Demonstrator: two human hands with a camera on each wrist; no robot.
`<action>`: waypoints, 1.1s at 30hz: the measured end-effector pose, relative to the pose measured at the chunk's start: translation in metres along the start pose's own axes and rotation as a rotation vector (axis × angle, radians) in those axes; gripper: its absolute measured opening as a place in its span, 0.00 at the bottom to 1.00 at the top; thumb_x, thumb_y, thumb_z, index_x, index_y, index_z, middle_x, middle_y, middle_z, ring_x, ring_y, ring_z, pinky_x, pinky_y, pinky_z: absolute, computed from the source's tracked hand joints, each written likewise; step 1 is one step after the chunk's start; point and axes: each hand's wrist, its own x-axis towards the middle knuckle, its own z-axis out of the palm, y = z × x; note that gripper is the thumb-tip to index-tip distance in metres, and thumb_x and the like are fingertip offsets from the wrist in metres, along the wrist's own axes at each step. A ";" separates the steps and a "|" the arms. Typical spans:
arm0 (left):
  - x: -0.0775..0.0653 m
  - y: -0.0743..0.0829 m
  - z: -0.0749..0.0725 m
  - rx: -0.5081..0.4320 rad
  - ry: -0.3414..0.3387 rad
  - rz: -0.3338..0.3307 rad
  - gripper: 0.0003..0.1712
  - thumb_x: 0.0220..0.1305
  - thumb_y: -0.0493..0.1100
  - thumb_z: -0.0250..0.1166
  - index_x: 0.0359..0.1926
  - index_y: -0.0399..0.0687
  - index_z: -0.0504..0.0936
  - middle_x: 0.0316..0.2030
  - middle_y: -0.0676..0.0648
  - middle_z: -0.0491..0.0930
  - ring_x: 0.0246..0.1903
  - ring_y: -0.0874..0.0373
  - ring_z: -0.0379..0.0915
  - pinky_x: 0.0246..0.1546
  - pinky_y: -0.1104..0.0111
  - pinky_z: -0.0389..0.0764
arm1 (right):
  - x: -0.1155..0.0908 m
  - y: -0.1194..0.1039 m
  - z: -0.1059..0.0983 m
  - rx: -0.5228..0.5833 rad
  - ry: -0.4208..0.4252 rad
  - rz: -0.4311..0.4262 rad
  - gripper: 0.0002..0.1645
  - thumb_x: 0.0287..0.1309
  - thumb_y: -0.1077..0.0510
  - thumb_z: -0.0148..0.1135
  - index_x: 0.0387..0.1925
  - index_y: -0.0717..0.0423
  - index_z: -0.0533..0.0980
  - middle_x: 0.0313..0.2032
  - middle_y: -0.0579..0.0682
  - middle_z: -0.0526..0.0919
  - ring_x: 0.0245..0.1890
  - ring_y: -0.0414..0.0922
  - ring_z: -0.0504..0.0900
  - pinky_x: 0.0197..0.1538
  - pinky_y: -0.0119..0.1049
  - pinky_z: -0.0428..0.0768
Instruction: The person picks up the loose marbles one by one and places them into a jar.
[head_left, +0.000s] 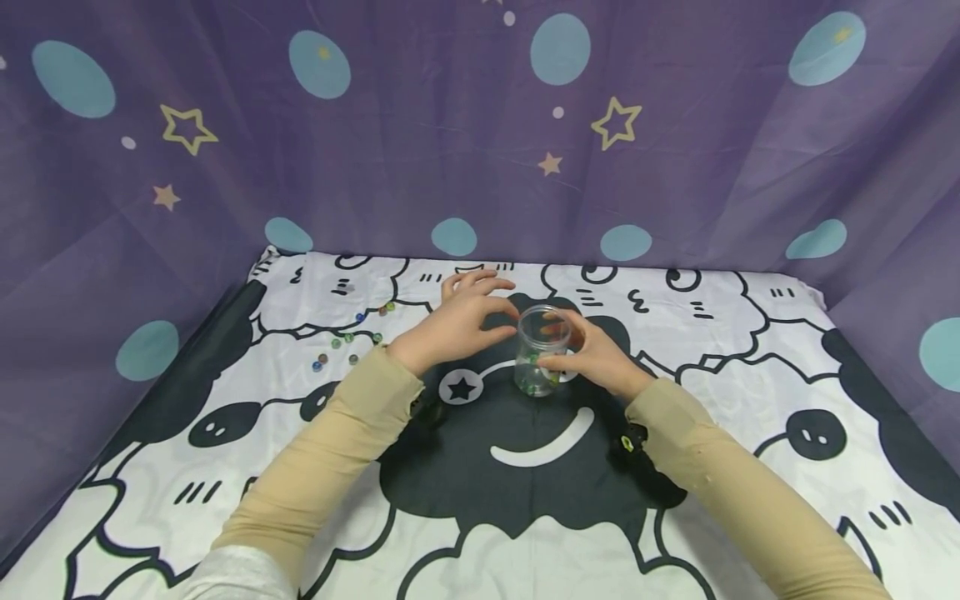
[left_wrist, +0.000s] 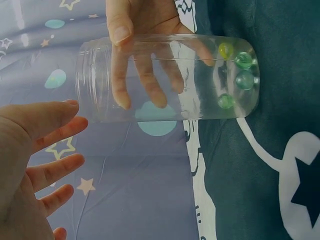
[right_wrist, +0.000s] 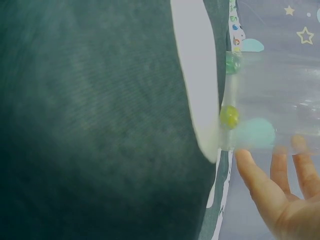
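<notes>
A clear plastic jar [head_left: 534, 367] without a lid stands upright on the dark patch of the printed cloth. At its bottom lie several glass marbles, among them a yellow marble [left_wrist: 226, 50] and a green marble [left_wrist: 243, 60]. My right hand [head_left: 596, 354] holds the jar from the right, thumb on the near side and fingers behind it, seen through the wall in the left wrist view. To the left of the rim is my left hand [head_left: 468, 321], fingers spread and nothing between them. Its thumb and index fingertips are close beside the jar's mouth.
Several loose marbles are scattered on the left part of the cloth, including a blue marble [head_left: 317, 367], a brown marble [head_left: 323, 358] and a green marble [head_left: 353, 360]. A purple curtain [head_left: 465, 150] with stars and dots hangs behind the cloth-covered table [head_left: 555, 558].
</notes>
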 end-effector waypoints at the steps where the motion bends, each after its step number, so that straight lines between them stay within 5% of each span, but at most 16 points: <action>1: -0.001 0.000 0.001 -0.002 0.001 0.000 0.09 0.62 0.48 0.65 0.42 0.56 0.85 0.64 0.46 0.69 0.69 0.44 0.49 0.65 0.42 0.43 | 0.000 0.000 0.000 0.000 -0.001 0.000 0.42 0.52 0.56 0.69 0.67 0.50 0.61 0.62 0.59 0.70 0.60 0.57 0.70 0.56 0.50 0.74; 33: -0.031 -0.027 0.016 -0.039 -0.006 -0.036 0.07 0.61 0.46 0.65 0.40 0.55 0.85 0.63 0.44 0.69 0.68 0.44 0.51 0.62 0.42 0.45 | 0.000 -0.002 0.002 -0.027 0.016 0.016 0.43 0.52 0.55 0.70 0.67 0.49 0.60 0.61 0.57 0.70 0.59 0.55 0.71 0.54 0.49 0.75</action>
